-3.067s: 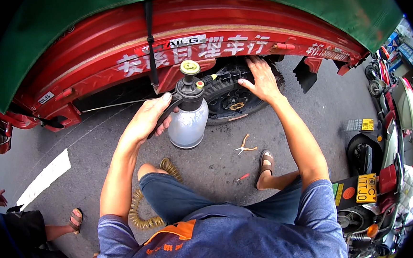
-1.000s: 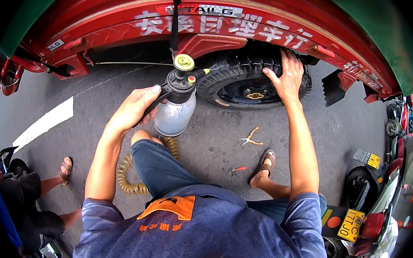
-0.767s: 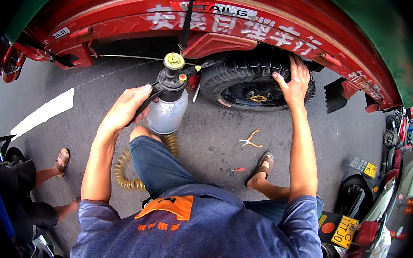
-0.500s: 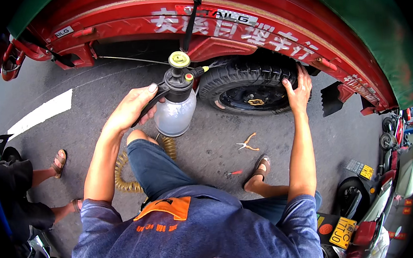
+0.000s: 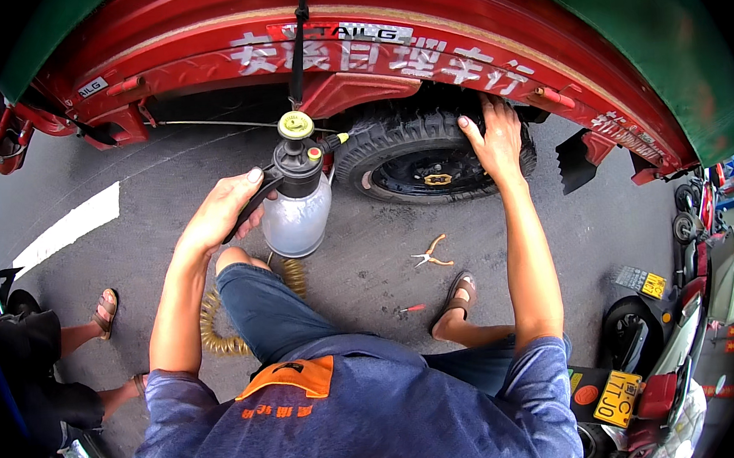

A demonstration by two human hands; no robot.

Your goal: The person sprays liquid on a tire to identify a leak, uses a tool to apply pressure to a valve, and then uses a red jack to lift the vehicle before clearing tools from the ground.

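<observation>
My left hand (image 5: 227, 206) is wrapped round the black handle of a pump spray bottle (image 5: 297, 221), thumb on top. The bottle is upright, with a cloudy white body, a black head and a yellow pump knob. Its yellow nozzle (image 5: 342, 138) points right, close to the left side of a black tyre (image 5: 370, 148). The wheel, with a black rim and a gold hub centre, sits under the side of a red vehicle. On the tyre's upper right part rests my right hand (image 5: 497, 135), fingers stretched and thumb apart, gripping nothing.
Pliers (image 5: 431, 253) with orange handles and a small red-handled tool (image 5: 413, 308) lie on the asphalt. A coiled yellowish hose (image 5: 220, 324) lies by my left knee. The red vehicle body (image 5: 357, 83) overhangs the wheel. Parked scooters (image 5: 638, 338) stand at right; another person's legs (image 5: 75, 313) are at left.
The spray bottle sits slightly lower and further left in view, and the fine spray at its nozzle no longer shows. My right hand has shifted along the tyre, its fingers straighter.
</observation>
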